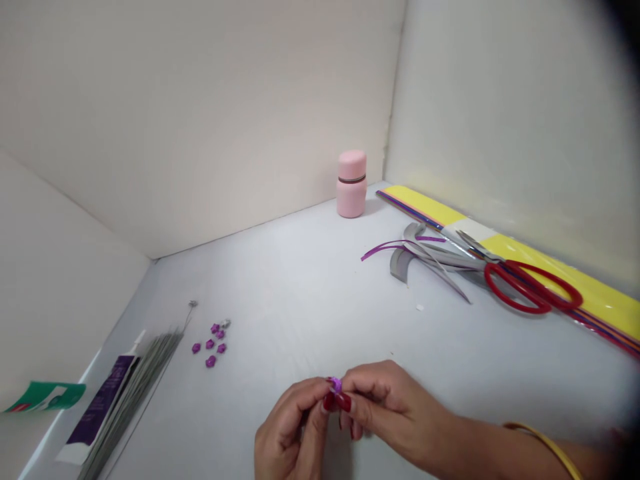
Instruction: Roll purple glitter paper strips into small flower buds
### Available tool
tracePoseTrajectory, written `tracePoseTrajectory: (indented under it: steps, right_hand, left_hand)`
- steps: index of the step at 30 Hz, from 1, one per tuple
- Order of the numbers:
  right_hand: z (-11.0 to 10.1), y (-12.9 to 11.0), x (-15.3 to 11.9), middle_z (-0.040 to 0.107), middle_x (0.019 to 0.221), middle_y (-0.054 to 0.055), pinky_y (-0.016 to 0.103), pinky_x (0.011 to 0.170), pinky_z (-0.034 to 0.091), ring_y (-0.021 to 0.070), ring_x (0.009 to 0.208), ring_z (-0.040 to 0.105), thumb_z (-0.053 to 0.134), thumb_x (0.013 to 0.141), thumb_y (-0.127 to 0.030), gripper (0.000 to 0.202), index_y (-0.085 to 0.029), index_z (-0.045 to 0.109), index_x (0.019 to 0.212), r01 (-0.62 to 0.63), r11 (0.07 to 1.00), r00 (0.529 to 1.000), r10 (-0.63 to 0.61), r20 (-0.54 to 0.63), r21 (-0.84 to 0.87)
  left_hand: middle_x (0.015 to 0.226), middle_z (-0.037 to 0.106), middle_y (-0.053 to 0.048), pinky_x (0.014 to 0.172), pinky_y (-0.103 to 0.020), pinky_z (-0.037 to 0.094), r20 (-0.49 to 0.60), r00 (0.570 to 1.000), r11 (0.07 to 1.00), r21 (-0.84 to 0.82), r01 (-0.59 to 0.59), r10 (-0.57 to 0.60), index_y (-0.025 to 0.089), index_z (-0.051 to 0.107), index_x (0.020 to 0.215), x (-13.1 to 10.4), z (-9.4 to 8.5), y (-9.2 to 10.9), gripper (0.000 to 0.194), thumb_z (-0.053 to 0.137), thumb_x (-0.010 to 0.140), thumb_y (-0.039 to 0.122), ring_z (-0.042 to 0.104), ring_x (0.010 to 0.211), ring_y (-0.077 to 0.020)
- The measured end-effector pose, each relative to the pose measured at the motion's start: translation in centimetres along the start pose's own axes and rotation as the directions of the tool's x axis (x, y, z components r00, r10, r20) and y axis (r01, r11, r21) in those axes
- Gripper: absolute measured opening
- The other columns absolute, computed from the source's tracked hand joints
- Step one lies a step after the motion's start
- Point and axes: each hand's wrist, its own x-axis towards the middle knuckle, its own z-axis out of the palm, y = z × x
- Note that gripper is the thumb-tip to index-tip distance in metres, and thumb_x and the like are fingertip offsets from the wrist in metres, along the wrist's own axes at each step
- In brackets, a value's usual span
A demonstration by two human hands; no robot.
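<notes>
Between the fingertips of both hands is a small purple paper star [337, 385], mostly covered by fingers and thumbs. My left hand [293, 423] pinches it from the left, and my right hand [395, 403] pinches it from the right, the thumbs nearly touching. To the left on the table lie several purple paper stars [210, 344] and a silver star [225, 323]. A further silver star [193, 303] tops a thin wire beside a bundle of grey wires [145, 380].
A purple-and-white glue tube [103, 400] lies by the wires at the left edge. Red-handled scissors [530, 287] rest on yellow and coloured paper strips [545, 263] along the right wall. Loose silver and purple strips [425, 253] lie near a pink flask [351, 187].
</notes>
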Motion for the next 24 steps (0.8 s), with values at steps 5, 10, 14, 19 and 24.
tracePoseTrajectory:
  steps: [5,10,14,19,24]
  right_hand:
    - [0.1,-0.2,-0.1,0.048,0.057,-0.002,0.022,0.051,0.035,0.0101,0.053,0.041,0.053,0.081,-0.035,0.024,-0.013,0.057,0.071,0.041,0.999,0.993,-0.044,-0.110,-0.029]
    - [0.1,-0.2,-0.1,0.047,0.058,-0.002,0.023,0.053,0.036,0.0105,0.054,0.042,0.055,0.080,-0.037,0.025,-0.013,0.057,0.076,0.016,1.000,0.990,-0.015,-0.142,0.010]
    - [-0.2,-0.3,-0.1,0.048,0.058,-0.002,0.023,0.052,0.036,0.0109,0.055,0.043,0.052,0.081,-0.034,0.023,-0.014,0.054,0.071,0.040,0.999,0.988,-0.045,-0.149,-0.036]
    - [-0.8,-0.8,-0.1,0.051,0.062,-0.001,0.022,0.055,0.035,0.0112,0.057,0.044,0.044,0.083,-0.024,0.019,-0.015,0.054,0.069,0.136,0.947,0.981,-0.170,-0.097,-0.292]
    - [-0.9,-0.6,-0.1,0.049,0.062,-0.002,0.022,0.055,0.034,0.0112,0.058,0.042,0.044,0.084,-0.025,0.019,-0.016,0.051,0.069,0.078,0.959,0.993,-0.099,-0.065,-0.272]
  left_hand:
    - [0.076,0.072,0.006,0.069,-0.009,0.048,0.016,1.000,1.000,-0.020,-0.008,0.008,0.030,0.072,0.080,0.1,-0.1,-0.1,0.020,0.064,0.073,0.013,0.065,0.072,-0.0079]
    - [0.079,0.073,0.005,0.070,-0.011,0.049,0.049,0.999,1.000,-0.014,-0.009,0.010,0.030,0.072,0.084,0.0,-0.2,-0.3,0.023,0.063,0.074,0.012,0.066,0.074,-0.0092]
    - [0.078,0.072,0.005,0.068,-0.012,0.050,0.065,0.998,1.000,-0.007,-0.008,0.009,0.029,0.071,0.084,-0.1,-0.1,-0.6,0.021,0.063,0.074,0.012,0.067,0.072,-0.0098]
    - [0.081,0.072,0.001,0.067,-0.014,0.051,0.088,0.995,0.998,0.030,-0.051,0.048,0.027,0.070,0.089,-0.1,0.1,-0.6,0.021,0.060,0.076,0.013,0.066,0.073,-0.0112]
    - [0.076,0.071,0.002,0.063,-0.014,0.051,0.125,0.990,0.990,0.115,-0.082,0.067,0.025,0.069,0.087,-0.1,0.4,-0.5,0.021,0.065,0.071,0.013,0.066,0.066,-0.0104]
